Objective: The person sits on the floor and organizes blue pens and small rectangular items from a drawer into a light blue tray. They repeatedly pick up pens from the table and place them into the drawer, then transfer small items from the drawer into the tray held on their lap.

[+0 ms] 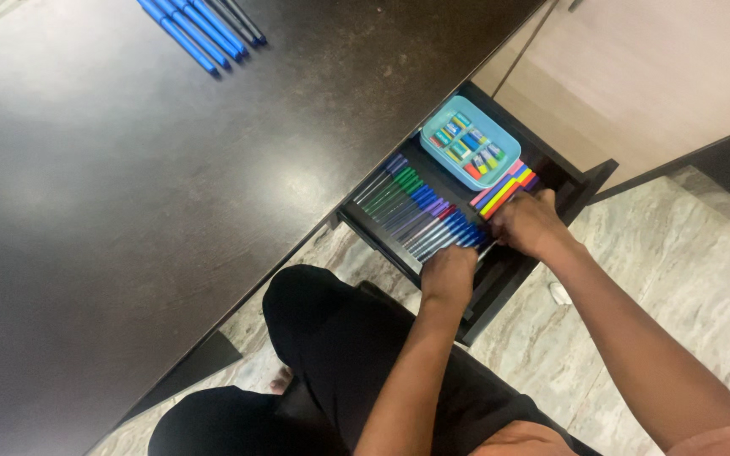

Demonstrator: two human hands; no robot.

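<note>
Dark table [128, 211] fills left of frame, open drawer [589, 181] centre-right. Left hand [448, 272] curled over blue pens [449, 235] at row's near end, grip unclear. Right hand [527, 221] closed near coloured markers [504, 190], hold unclear. Risk: crowded hands nudge pen row out of line.

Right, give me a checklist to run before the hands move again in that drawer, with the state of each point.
1. Drawer pulled out from under the desk: ok.
2. Both hands inside it, left hand and right hand: ok.
3. Hands at the near end of the pen row: ok.
4. What each hand grips: cannot tell, fingers hidden.
5. Teal tray of small items sits apart from the hands: ok.
6. Blue pens on the desk lie away from its edge: ok.
</note>
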